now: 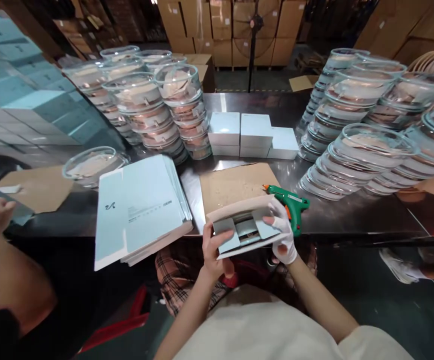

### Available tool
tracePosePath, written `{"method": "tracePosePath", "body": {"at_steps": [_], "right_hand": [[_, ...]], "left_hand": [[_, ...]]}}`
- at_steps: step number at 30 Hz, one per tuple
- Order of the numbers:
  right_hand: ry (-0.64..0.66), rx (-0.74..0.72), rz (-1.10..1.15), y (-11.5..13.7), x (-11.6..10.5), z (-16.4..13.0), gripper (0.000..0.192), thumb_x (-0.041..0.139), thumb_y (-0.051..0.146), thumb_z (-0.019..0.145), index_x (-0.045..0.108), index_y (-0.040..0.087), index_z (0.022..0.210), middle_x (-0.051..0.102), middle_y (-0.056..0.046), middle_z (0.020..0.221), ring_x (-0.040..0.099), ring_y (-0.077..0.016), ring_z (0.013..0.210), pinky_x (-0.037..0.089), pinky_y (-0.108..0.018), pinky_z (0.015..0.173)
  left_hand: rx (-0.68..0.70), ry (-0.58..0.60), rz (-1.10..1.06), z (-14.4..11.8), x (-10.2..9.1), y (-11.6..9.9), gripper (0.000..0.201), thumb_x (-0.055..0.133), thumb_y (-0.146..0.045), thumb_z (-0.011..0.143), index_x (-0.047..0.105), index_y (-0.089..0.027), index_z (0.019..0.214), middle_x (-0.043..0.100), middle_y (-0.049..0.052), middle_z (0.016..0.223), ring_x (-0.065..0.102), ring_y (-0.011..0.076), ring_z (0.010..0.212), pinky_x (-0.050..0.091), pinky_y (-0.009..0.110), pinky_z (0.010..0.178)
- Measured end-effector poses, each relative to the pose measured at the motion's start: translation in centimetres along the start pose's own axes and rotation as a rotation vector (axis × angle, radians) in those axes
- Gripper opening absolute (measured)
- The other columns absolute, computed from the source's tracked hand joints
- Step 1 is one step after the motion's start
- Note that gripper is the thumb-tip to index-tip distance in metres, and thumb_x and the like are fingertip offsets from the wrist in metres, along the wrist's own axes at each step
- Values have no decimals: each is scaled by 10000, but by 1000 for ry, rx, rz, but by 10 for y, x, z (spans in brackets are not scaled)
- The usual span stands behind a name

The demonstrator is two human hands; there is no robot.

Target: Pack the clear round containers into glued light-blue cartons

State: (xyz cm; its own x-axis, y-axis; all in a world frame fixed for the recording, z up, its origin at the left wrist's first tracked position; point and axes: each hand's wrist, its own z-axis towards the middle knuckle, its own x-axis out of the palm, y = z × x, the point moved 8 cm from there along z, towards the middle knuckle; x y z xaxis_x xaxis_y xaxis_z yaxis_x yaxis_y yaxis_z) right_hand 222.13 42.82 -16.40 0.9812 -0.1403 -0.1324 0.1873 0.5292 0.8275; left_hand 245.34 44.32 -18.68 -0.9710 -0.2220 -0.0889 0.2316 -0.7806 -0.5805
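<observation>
Between my hands is a light-blue carton (247, 229), held above the table's front edge with its end flaps partly folded in and a gap at the middle. My bare left hand (216, 250) grips its left side, fingers lying over the left flap. On the right side my right hand (283, 232), in a white glove with bare fingertips, holds the carton near the right flap. A green glue gun (294, 205) with an orange tip lies just beyond my right hand, beside a brown cardboard sheet (235, 180). A stack of flat light-blue cartons (142, 200) lies to the left.
Stacks of clear round containers (145, 110) stand at the back left, with more round containers (367, 135) at the right. Several closed light-blue boxes (256, 130) sit at the back middle. Another person's arm (10, 270) is at far left. A fan (254, 22) stands behind the table.
</observation>
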Motion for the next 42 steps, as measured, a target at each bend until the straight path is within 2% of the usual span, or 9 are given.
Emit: {"method": "tracePosePath", "body": {"at_steps": [4,7,12,18,22,25,30,37,42], "right_hand": [[-79,116,-89,13,0,7,405,719,613,921,745,240,1078,664,-118,1427,658,-313,1296,521,-470,1153],[-302,291,-10,11,2,12,470,737,364,882,538,289,1301,607,-111,1481,664,-244,1272,550,-447,1111],[-290,370,61,9,8,13,562,733,391,869,483,275,1359,633,-112,1409,658,-233,1275,542,-422,1115],[-205,578,-539,-3,-79,0,558,392,641,1038,727,204,1127,758,-144,1205,732,-300,1109,565,-446,1000],[27,966,-1114,-35,-122,-5,537,695,609,870,738,171,1177,756,-204,1229,731,-388,1118,545,-469,953],[18,1074,-950,-56,-131,-4,473,859,447,692,750,152,1045,787,-193,1069,741,-373,1043,543,-394,852],[-165,1069,-420,-69,-131,-12,301,754,467,666,596,213,639,649,-58,601,658,-240,652,495,-323,599],[-443,718,-85,-16,-90,-21,537,842,517,630,553,242,988,696,12,750,592,-147,570,500,-286,547],[-219,743,88,-1,-52,-46,387,772,424,759,729,181,1057,773,-62,856,532,-132,498,442,-287,453]], "left_hand": [[-265,-130,-46,0,5,7,523,515,-682,1010,689,-206,1141,643,154,1333,671,298,1217,563,431,995],[-400,-235,-22,-2,5,11,478,562,-625,1007,597,-232,1277,669,136,1246,690,253,1118,572,404,957],[-143,-11,42,14,0,8,589,536,-767,968,743,-219,1039,688,121,1216,656,290,1208,545,415,994],[-4,252,74,32,2,15,496,784,-623,880,743,-245,1197,727,64,990,657,265,1038,505,429,1023],[115,124,19,20,-1,-8,338,746,-467,940,704,-251,1197,694,45,990,632,245,999,493,414,979],[79,29,62,-4,-6,-22,315,721,-462,937,706,-249,1169,677,49,990,630,284,1143,489,434,1024],[-363,41,57,-31,0,0,347,704,-498,948,733,-222,1157,691,85,1123,666,267,1129,540,394,970],[-626,163,54,-26,15,15,368,720,-545,936,757,-220,1104,661,58,1019,653,229,978,530,346,879],[-583,207,64,-19,26,2,303,726,-470,953,743,-237,1146,663,60,1073,653,232,1023,517,359,929]]}}
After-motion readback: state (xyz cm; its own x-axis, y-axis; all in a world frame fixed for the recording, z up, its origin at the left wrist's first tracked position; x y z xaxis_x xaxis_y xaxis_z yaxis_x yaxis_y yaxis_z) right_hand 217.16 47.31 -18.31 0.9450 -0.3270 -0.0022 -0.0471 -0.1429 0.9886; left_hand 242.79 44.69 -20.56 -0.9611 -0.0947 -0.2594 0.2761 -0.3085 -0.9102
